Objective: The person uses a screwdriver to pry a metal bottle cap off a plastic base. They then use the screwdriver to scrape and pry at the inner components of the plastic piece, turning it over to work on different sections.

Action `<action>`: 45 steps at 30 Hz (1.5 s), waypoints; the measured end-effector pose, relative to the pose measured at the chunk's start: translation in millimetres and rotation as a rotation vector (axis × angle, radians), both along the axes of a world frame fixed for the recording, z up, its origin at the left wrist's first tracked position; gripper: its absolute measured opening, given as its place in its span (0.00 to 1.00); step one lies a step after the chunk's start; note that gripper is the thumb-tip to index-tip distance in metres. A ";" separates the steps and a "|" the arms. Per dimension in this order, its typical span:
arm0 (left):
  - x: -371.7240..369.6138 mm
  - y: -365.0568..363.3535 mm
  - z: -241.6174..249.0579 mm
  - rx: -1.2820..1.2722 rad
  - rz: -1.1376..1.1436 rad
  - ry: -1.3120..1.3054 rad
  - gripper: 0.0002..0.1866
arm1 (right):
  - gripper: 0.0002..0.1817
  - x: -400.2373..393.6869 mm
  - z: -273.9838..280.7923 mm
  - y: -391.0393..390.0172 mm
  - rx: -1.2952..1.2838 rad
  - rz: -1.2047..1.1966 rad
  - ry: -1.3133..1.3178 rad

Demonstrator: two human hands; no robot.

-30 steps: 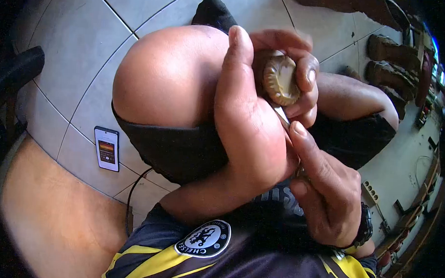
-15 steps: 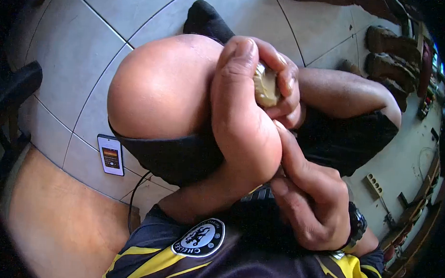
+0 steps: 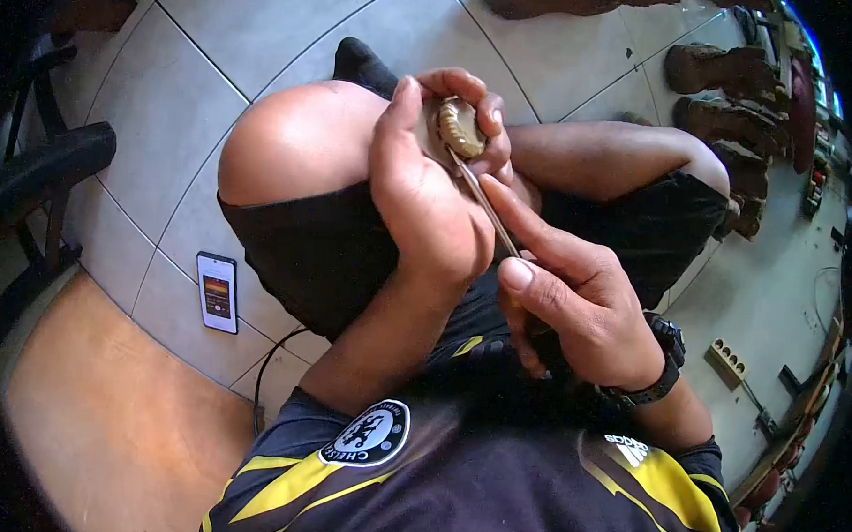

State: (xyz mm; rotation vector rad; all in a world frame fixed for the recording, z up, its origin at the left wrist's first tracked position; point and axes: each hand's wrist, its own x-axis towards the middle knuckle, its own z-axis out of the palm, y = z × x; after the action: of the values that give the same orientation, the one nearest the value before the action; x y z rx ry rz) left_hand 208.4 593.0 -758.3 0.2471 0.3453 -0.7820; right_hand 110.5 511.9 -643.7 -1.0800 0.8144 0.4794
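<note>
A small, rounded tan piece [image 3: 461,128] with a curved row of pale, tooth-like ridges lies cupped in my left hand [image 3: 424,177], its ridged face turned up. My left fingers curl around its far side, and the thumb stands up at the left. My right hand [image 3: 575,295], with a black watch at the wrist, pinches a thin metal pick-like tool [image 3: 489,210] between thumb and forefinger. The tool's tip meets the lower edge of the piece. Its rear end is hidden inside my right hand.
A lit phone [image 3: 218,292] lies on the tiled floor at the left, near a black chair leg [image 3: 49,173]. Brown carved-looking blocks [image 3: 727,122] stand at the upper right. A power strip [image 3: 728,359] is on the floor at the right. My bent knees frame the hands.
My left hand has turned and moved left, so the ridged face of the piece shows. The right hand has come lower, and its metal tool is now visible against the piece.
</note>
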 end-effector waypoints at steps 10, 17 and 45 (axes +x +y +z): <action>-14.7 -15.4 -8.8 -0.127 0.002 -0.108 0.27 | 0.38 -45.6 -5.9 -38.9 -0.355 0.024 -0.241; -17.9 -32.8 5.2 -0.043 -0.033 -0.051 0.26 | 0.28 -33.4 -19.0 -72.6 -0.511 0.079 -0.382; -17.4 -60.0 1.7 0.838 -0.264 -1.204 0.43 | 0.31 5.0 -114.5 -148.4 -0.415 -0.024 -0.875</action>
State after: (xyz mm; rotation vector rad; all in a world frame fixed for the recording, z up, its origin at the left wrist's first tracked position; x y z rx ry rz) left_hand 191.1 533.0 -756.7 1.4890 -0.5466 -0.5813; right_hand 115.6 363.5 -758.1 -1.4903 0.1384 -0.2136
